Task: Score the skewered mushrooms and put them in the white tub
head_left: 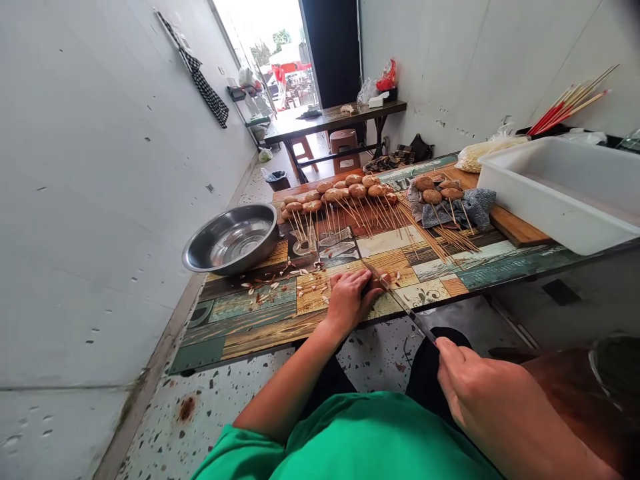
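Observation:
My right hand (483, 387) is closed round the handle of a long, thin knife (411, 315), its blade pointing away and to the left. At the table's front edge, my left hand (349, 297) grips a brown mushroom (385, 277), partly covered by fingers and blade. The knife lies across this mushroom; whether it has cut in cannot be seen. Cut stem pieces (274, 287) are scattered to the left. Beyond my hands, several skewered mushrooms (357, 191) are piled in rows, sticks toward me. More skewered mushrooms (432, 196) rest on a grey cloth (479, 207) at the right.
A steel basin (233, 240) stands at the table's left end. On the right are loose wooden skewers (440, 243), a wooden board (517, 227), a white plastic tub (560, 207) and red-tipped sticks (565, 110). Farther back stands another table (335, 120) with stools.

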Tool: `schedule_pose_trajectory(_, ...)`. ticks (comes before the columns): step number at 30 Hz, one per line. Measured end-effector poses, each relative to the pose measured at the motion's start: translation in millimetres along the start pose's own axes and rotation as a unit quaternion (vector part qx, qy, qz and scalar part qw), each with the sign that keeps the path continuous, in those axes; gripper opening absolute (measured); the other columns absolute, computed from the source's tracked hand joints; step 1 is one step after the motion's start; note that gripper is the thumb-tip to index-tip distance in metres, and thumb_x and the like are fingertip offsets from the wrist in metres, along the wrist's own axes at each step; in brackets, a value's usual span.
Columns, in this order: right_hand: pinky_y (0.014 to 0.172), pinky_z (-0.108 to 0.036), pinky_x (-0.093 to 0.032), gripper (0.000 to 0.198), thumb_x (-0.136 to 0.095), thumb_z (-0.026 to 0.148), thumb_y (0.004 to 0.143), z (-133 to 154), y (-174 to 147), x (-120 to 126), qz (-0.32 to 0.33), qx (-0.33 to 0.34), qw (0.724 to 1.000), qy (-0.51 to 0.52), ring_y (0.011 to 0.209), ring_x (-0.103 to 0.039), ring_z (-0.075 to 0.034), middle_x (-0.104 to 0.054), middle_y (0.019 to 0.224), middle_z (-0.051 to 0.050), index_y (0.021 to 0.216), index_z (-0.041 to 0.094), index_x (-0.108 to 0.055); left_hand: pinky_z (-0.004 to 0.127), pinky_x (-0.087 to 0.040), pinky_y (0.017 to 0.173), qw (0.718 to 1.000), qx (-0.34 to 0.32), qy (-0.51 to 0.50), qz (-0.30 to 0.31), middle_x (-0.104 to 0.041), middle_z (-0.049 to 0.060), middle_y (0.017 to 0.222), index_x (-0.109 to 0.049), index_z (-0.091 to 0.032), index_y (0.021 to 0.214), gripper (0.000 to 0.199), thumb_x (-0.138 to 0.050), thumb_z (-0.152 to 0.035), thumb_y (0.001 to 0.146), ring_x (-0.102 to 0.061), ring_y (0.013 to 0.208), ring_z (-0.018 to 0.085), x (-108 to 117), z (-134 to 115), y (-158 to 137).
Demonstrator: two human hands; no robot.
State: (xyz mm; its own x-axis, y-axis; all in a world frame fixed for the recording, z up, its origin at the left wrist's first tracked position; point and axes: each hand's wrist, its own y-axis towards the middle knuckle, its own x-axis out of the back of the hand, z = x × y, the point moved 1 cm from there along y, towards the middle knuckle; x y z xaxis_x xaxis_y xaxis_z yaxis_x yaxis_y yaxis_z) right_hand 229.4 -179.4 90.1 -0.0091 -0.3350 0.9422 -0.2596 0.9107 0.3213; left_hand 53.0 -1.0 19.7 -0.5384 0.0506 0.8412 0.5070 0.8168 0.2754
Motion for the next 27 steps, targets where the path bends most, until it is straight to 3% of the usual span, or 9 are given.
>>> schedule_pose_trajectory(8,0.033,-0.029,-0.037,0.028,-0.054,-0.003,0.074,8.4,1.9,3.2,0.004,-0.009,1.000,-0.022,0.035,-0.058,-0.019,-0.063,0.056,-0.005,0.083,0.011,-0.077,0.041,-0.044,0.093,1.000,-0.014,0.019,-0.018,-0.075,0.009,0.103,-0.074,-0.021,0.100,0.012,-0.064,-0.024,0.093,-0.066,0.102,0.027,-0.9,-1.7,-1.6)
schedule_pose_trajectory(12,0.032,-0.024,-0.036,0.028,-0.058,-0.003,0.071,18.9,5.2,5.5,0.023,-0.004,0.997,-0.076,0.034,-0.057,-0.019,-0.059,0.051,-0.004,0.087,0.008,-0.077,0.042,-0.043,0.092,1.000,-0.005,0.024,-0.014,-0.075,0.009,0.096,-0.072,-0.020,0.083,0.012,-0.063,-0.015,0.088,-0.066,0.098,0.027,-1.8,-0.7,-0.8)
schedule_pose_trajectory(15,0.035,-0.022,-0.035,0.029,-0.055,-0.007,0.073,29.6,22.2,11.9,0.111,-0.031,0.990,-0.080,0.040,-0.063,-0.021,-0.064,0.055,-0.008,0.090,0.005,-0.076,0.042,-0.043,0.091,1.000,-0.002,0.018,-0.018,-0.075,0.009,0.093,-0.071,-0.019,0.076,0.015,-0.063,-0.016,0.088,-0.067,0.096,0.027,-2.7,-0.6,0.2)
schedule_pose_trajectory(18,0.040,-0.024,-0.032,0.029,-0.051,-0.008,0.079,30.4,52.3,21.9,0.242,-0.085,0.967,0.003,0.055,-0.073,-0.028,-0.072,0.067,-0.016,0.092,0.005,-0.073,0.043,-0.044,0.092,1.000,-0.005,0.003,-0.023,-0.076,0.009,0.099,-0.074,-0.020,0.087,0.011,-0.065,-0.024,0.092,-0.068,0.098,0.027,-3.4,-0.9,0.1)
schedule_pose_trajectory(20,0.043,-0.027,-0.031,0.023,-0.054,-0.003,0.082,20.2,73.1,29.5,0.264,-0.102,0.958,0.043,0.064,-0.075,-0.031,-0.073,0.070,-0.017,0.092,0.008,-0.071,0.043,-0.045,0.095,1.000,-0.010,-0.006,-0.027,-0.076,0.009,0.111,-0.075,-0.021,0.102,0.015,-0.067,-0.031,0.094,-0.067,0.105,0.027,-3.6,-1.5,-0.9)
schedule_pose_trajectory(23,0.052,-0.029,-0.036,0.014,-0.054,0.008,0.089,-9.8,91.7,38.5,0.243,-0.134,0.958,0.070,0.076,-0.076,-0.031,-0.075,0.078,-0.016,0.089,0.014,-0.066,0.045,-0.044,0.101,0.999,-0.011,-0.010,-0.028,-0.072,0.011,0.126,-0.070,-0.020,0.119,0.031,-0.071,-0.037,0.093,-0.065,0.116,0.029,-3.2,-2.9,-3.4)
schedule_pose_trajectory(25,0.056,-0.030,-0.040,0.017,-0.047,0.015,0.094,-32.7,91.0,41.3,0.224,-0.173,0.955,0.087,0.080,-0.075,-0.030,-0.074,0.080,-0.016,0.085,0.017,-0.061,0.045,-0.044,0.103,1.000,-0.003,-0.008,-0.024,-0.071,0.011,0.126,-0.069,-0.020,0.121,0.035,-0.073,-0.039,0.092,-0.065,0.118,0.029,-1.7,-4.8,-4.3)
schedule_pose_trajectory(27,0.057,-0.030,-0.042,0.025,-0.037,0.020,0.096,-51.4,80.1,39.8,0.213,-0.205,0.949,0.106,0.071,-0.073,-0.026,-0.072,0.072,-0.012,0.077,0.021,-0.054,0.045,-0.044,0.104,1.000,0.006,-0.004,-0.022,-0.073,0.010,0.121,-0.070,-0.020,0.116,0.031,-0.072,-0.040,0.092,-0.066,0.116,0.028,1.4,-8.5,-3.0)
